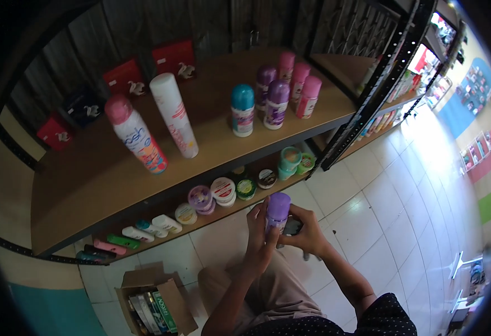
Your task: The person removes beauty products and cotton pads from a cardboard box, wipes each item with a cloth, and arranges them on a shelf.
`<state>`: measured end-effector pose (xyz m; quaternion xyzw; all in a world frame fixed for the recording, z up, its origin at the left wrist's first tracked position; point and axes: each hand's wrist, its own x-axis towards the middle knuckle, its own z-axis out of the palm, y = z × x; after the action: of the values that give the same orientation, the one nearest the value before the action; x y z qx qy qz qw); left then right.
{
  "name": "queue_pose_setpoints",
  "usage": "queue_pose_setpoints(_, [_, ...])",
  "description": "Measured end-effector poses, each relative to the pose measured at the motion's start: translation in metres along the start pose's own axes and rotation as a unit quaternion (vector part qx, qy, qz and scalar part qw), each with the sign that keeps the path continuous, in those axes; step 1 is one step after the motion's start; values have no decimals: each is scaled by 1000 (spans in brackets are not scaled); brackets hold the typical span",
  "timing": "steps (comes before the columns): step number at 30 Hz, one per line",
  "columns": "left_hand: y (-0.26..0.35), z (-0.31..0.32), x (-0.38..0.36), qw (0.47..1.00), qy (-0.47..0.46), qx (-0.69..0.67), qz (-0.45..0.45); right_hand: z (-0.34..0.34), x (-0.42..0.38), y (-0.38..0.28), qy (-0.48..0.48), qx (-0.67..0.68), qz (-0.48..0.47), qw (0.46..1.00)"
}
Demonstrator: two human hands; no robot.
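Note:
A bottle with a purple cap (279, 207) is upright between my two hands, in front of the shelf. My left hand (259, 241) wraps round its left side, thumb across the front. From the right, my right hand (306, 231) grips it too, with a dark grey object (292, 225) showing between its fingers and the bottle. On the shelf board (212, 134) beyond stand a teal-capped roll-on (242, 111), a purple roll-on (276, 105) and several pink ones (309, 97). Further left are a white spray can (174, 115) and a pink-capped spray can (136, 134).
The lower shelf holds round tubs (223, 191) and lying bottles (138, 234). Red boxes (174, 60) stand at the back. An open carton (186, 311) with packages sits on the tiled floor (363, 224). A black perforated post (363, 112) rises at the right.

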<state>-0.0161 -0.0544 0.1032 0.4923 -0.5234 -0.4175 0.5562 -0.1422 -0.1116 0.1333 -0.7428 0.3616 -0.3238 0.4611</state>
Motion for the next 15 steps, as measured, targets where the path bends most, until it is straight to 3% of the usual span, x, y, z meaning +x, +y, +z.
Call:
queue_pose_setpoints(2, [2, 1, -2, 999, -28, -3, 44, -24, 10, -4, 77, 18, 40, 996])
queue_pose_setpoints(4, [16, 1, -10, 996, -64, -57, -20, -66, 38, -3, 195, -68, -13, 978])
queue_pose_setpoints(5, [14, -1, -14, 997, -70, -34, -19, -89, 61, -2, 240, -46, -87, 966])
queue_pose_setpoints(6, [11, -3, -19, 997, -73, -34, -18, -111, 81, -6, 290, -132, -122, 940])
queue_pose_setpoints(7, [8, -4, -25, 997, -68, -21, -38, -140, 103, 0, 304, -254, -73, 915])
queue_pose_setpoints(10, [-1, -10, -40, 996, -57, -4, -73, -178, 146, 0, 292, -165, -79, 939])
queue_pose_setpoints(12, [-5, -14, -48, 995, -53, -1, -88, -199, 164, 27, 270, -273, -73, 921])
queue_pose_setpoints(15, [-10, -21, -57, 992, -23, 2, -125, -205, 172, 45, 263, -279, -89, 919])
